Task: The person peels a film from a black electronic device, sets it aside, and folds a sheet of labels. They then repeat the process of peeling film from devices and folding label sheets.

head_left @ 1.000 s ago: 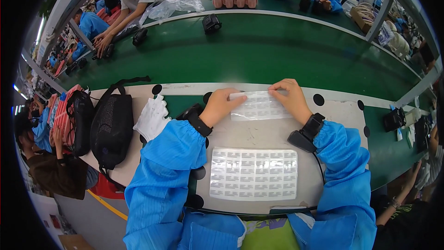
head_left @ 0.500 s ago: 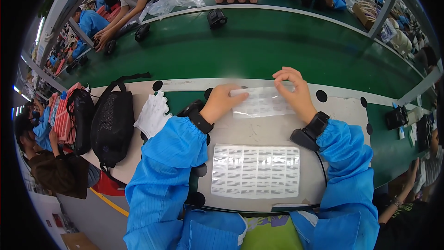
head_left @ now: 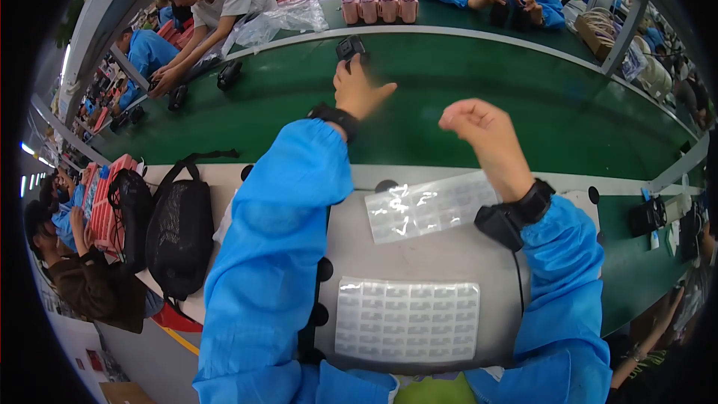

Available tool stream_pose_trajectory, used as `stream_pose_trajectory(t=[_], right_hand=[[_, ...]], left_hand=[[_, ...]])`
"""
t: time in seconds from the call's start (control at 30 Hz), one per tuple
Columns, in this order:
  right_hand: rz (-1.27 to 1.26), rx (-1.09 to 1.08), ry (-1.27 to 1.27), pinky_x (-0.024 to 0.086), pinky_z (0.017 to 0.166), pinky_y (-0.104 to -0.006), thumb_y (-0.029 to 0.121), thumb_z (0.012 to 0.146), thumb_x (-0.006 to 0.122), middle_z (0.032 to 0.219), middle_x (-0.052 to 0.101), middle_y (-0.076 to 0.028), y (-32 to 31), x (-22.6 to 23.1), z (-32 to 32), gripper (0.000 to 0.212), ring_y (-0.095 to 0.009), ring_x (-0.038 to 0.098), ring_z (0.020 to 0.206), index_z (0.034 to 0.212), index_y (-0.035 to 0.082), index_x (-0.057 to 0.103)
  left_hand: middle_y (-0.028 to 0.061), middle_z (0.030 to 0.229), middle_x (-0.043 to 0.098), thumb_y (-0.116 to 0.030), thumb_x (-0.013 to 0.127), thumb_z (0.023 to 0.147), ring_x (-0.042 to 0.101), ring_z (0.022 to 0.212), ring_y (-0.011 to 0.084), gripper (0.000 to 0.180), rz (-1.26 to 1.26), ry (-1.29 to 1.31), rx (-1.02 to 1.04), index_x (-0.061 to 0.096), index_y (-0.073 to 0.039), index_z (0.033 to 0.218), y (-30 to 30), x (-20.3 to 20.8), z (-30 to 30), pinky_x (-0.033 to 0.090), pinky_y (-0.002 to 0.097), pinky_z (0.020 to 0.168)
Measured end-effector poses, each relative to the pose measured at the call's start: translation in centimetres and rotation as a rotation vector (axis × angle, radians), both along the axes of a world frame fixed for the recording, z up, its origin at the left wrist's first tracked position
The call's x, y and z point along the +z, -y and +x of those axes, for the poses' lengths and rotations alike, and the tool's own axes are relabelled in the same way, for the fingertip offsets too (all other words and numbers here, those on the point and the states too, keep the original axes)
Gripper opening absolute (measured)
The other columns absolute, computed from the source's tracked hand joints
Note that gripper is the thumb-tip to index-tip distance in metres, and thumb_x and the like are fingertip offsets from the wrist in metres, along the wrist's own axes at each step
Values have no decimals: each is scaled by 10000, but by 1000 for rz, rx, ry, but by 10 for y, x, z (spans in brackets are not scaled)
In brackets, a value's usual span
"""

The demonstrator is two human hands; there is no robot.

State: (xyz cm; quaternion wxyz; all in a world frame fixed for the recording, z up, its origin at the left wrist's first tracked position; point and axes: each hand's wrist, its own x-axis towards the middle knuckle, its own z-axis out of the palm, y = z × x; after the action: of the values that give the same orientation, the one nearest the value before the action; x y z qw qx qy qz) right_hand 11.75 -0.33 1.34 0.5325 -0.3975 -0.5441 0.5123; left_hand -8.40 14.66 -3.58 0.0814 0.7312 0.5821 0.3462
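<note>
My left hand [head_left: 360, 93] reaches out over the green work surface, thumb spread wide and fingertips at a small black boxy device [head_left: 350, 48]. It has not visibly closed round the device. Above the board's far edge hangs my right hand [head_left: 482, 131], thumb and fingers pinched together; whatever is between them is too small to make out. Under its wrist lies a glossy, partly clear label sheet [head_left: 422, 209], tilted on the pale board [head_left: 348, 251]. Closer to me a larger sheet of labels [head_left: 407, 322] in rows lies flat.
A black bag [head_left: 179, 232] and pink trays [head_left: 112, 202] stand on the left. More black devices [head_left: 229, 75] sit at the far left of the green surface [head_left: 277, 120]. Pink items [head_left: 378, 6] stand in a row beyond the rail, where two co-workers sit. A cable runs beside my right sleeve.
My left hand let go of the clear sheet and moved forward to the black device. My right hand rose off the sheet and pinched together. The sheet now rests tilted on the board.
</note>
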Motion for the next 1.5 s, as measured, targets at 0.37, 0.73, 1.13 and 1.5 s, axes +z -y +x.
stream_pose_trajectory(t=[0.37, 0.73, 1.13, 1.5], right_hand=[[-51, 30, -7, 416, 784, -193, 97, 848, 590, 902, 593, -6, -6, -19, -6, 67, -57, 536, 835, 884, 40, 585], [294, -417, 265, 377, 914, -290, 102, 855, 571, 1254, 428, -115, -3, -13, -15, 526, -186, 456, 1124, 1312, 67, 314], [294, -152, -262, 427, 849, -281, 3, 825, 579, 1127, 499, -131, 17, 16, -3, 385, -170, 492, 1037, 1176, -8, 422], [-62, -4, 124, 452, 566, -202, -37, 773, 610, 716, 583, -71, 38, 41, -6, 76, -96, 556, 600, 775, -11, 539]], left_hand=[[184, 1164, 496, -431, 689, 683, 499, 1071, 335, 696, 276, -11, 158, 426, -52, 1204, -158, -58, -42, 458, 507, 818], [123, 1155, 520, -337, 408, 902, 546, 1036, 249, 409, -791, 1402, -521, 401, -77, 1218, 99, 37, 11, 528, 419, 778], [145, 1212, 436, -288, 397, 912, 544, 1032, 271, 438, -774, 1338, -757, 245, -137, 1295, 147, 57, 3, 537, 411, 693], [146, 1193, 477, -311, 537, 834, 586, 988, 280, 562, -641, 1192, -686, 248, -127, 1280, 154, 57, 7, 576, 365, 630]])
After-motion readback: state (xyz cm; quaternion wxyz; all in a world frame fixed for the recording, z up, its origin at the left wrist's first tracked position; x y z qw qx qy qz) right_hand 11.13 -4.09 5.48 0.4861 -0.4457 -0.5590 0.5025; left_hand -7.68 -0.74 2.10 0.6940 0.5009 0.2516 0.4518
